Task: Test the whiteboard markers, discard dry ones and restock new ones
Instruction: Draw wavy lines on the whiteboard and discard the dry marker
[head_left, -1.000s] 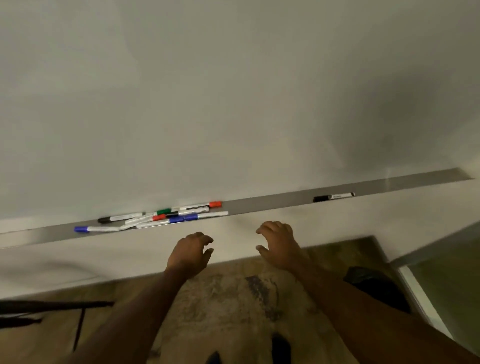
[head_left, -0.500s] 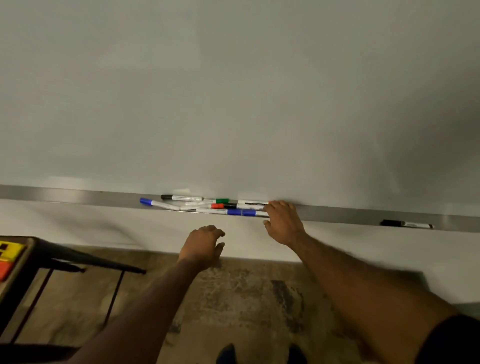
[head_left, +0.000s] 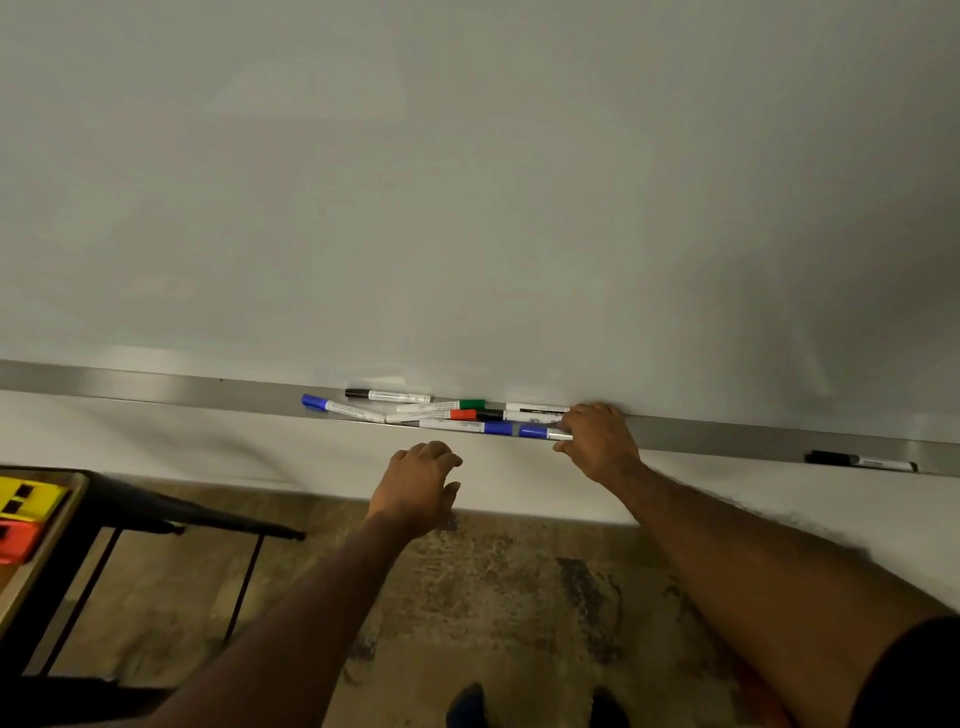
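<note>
A blank whiteboard (head_left: 467, 182) fills the upper view, with a metal tray (head_left: 156, 387) along its bottom edge. Several markers lie bunched on the tray: a blue-capped one (head_left: 332, 406) at the left, a black-capped one (head_left: 389, 396), a green-capped one (head_left: 441, 405), a red-capped one (head_left: 436, 414) and a blue-capped one (head_left: 530, 431) at the front. My right hand (head_left: 597, 441) rests on the tray and pinches the right end of that front blue-capped marker. My left hand (head_left: 418, 480) hovers below the tray, fingers loosely curled, holding nothing.
A single black-capped marker (head_left: 860, 461) lies alone on the tray at the far right. A dark table (head_left: 156, 512) stands at the lower left with a yellow box (head_left: 26, 499) and an orange box (head_left: 13, 540) on it. My feet show on the worn floor (head_left: 519, 597).
My view swung left and closer to the board. My right hand reached up to the tray and took hold of the front marker's end. My left hand rose a little.
</note>
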